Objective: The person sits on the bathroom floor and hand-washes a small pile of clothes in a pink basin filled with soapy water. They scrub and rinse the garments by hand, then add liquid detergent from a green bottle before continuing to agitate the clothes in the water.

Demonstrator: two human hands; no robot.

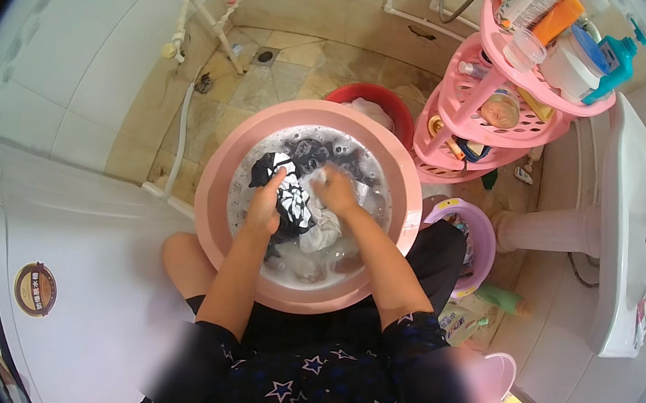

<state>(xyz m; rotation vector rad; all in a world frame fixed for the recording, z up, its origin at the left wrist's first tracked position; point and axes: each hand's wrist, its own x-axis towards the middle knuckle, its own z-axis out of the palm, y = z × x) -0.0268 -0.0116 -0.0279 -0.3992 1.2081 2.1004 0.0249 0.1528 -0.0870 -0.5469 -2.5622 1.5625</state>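
A large pink plastic basin (pixel 220 157) of foamy water stands before me, between my legs. My left hand (pixel 265 205) grips a bunched black-and-white patterned cloth (pixel 294 198) above the water, thumb on top. To its right, my right hand (pixel 334 191), slightly blurred, is closed on a white cloth (pixel 322 229) that hangs into the suds. The two cloths touch each other, and I cannot tell whether they are one garment. Dark wet fabric (pixel 311 154) lies in the foam beyond my hands. What sits deeper in the water is hidden.
Behind the basin is a red basin (pixel 394 104) with pale cloth. A pink tiered shelf (pixel 463 113) holds bottles and jars. On the right are a lilac bucket (pixel 483 247) and a white pedestal sink (pixel 624 241). A white washing machine (pixel 99 276) borders my left.
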